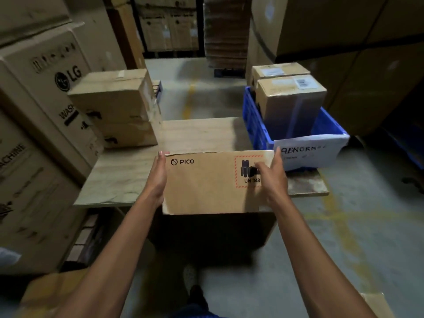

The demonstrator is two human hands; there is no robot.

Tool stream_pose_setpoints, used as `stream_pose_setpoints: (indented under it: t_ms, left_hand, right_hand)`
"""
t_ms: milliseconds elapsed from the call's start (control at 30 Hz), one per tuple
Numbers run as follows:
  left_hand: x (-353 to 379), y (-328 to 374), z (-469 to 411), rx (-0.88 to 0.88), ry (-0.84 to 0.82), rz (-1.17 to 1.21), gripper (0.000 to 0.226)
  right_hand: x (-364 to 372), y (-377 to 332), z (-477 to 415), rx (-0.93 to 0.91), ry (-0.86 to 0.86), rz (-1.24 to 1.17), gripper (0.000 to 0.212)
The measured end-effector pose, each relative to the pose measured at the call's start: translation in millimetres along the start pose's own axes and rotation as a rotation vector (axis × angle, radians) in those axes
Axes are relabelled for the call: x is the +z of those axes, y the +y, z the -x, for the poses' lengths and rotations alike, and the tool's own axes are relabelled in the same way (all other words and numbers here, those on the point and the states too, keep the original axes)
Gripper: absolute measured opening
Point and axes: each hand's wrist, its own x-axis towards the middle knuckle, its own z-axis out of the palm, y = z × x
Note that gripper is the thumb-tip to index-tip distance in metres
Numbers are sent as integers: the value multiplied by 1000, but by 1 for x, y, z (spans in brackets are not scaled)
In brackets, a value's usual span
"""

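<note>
I hold a brown cardboard box (206, 187) printed "PICO", with a red-hatched battery label, in front of me over the near edge of a plywood board (119, 175). My left hand (157, 180) presses flat against the box's left side with straight fingers. My right hand (273, 180) grips the right edge, its thumb lying over the battery label and its fingers running up the right side. The underside of the box is hidden in shadow.
Two stacked cardboard boxes (114, 106) sit at the board's far left. A blue crate (254, 125) at the right holds two boxes (289, 97) and bears a handwritten paper sheet (307, 154). Large LG cartons (46, 92) wall the left; more cartons stand right and behind.
</note>
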Motion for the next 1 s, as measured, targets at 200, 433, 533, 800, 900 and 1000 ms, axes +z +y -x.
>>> stream_pose_setpoints:
  t_ms: [200,433,533,800,900,1000]
  left_hand:
    - [-6,43,-47,78,152,60,60]
    - [-35,28,-133,59,255,-51,11]
    - [-44,23,-158,72,236,-30,16]
    - [-50,6,-189,55,176,-154,18]
    - [-48,-3,-188,70,164,-245,19]
    - [-47,-4,-188,108,181,-365,14]
  right_hand:
    - [63,-19,-52,36,-21,-150,62]
    - [139,-16,-115,141,19,-113,41]
    - [166,-6,-131,187,47,-53,44]
    - [198,11,-158,222,66,12,45]
    - [200,18,-165,207,71,61,45]
    - [201,20,-167,173,65,126,40]
